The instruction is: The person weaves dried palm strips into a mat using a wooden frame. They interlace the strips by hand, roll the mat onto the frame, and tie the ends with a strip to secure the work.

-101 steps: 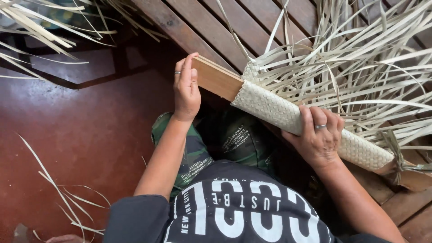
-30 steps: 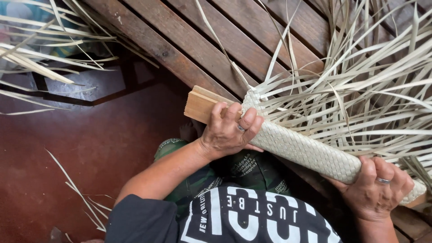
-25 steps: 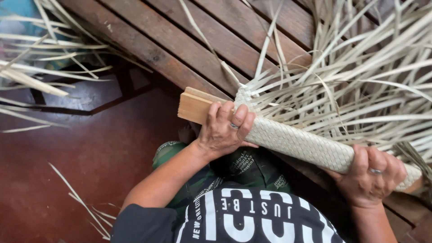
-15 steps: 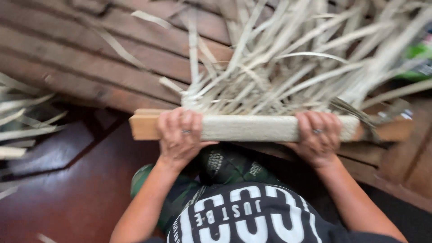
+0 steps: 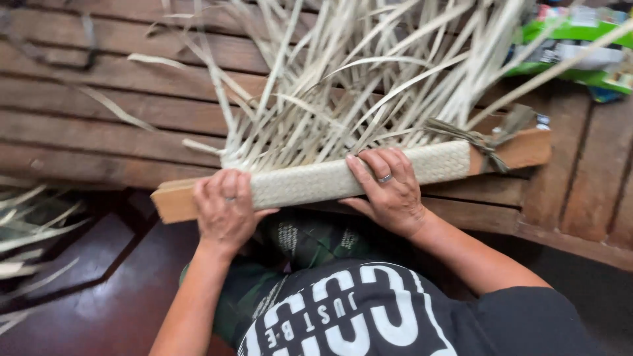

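A wooden board point(image 5: 524, 149) lies across my lap, wrapped in a pale woven strip mat point(image 5: 310, 183). Many loose pale leaf strips point(image 5: 356, 86) fan upward from the weave over the floor. My left hand point(image 5: 224, 211) grips the board's left part, where the weave ends and bare wood point(image 5: 173, 202) shows. My right hand point(image 5: 389, 188), with a ring, grips the woven middle. A dark cord point(image 5: 484, 135) ties the weave near the right end.
A brown plank floor point(image 5: 99, 112) lies ahead, with a dark red lower floor point(image 5: 99, 296) at left. More loose strips point(image 5: 26, 231) lie at far left. Green packages point(image 5: 580, 46) sit at the top right.
The board has swung from tilted to nearly level across my lap. My hands have shifted along it, the right from the far end to the middle.
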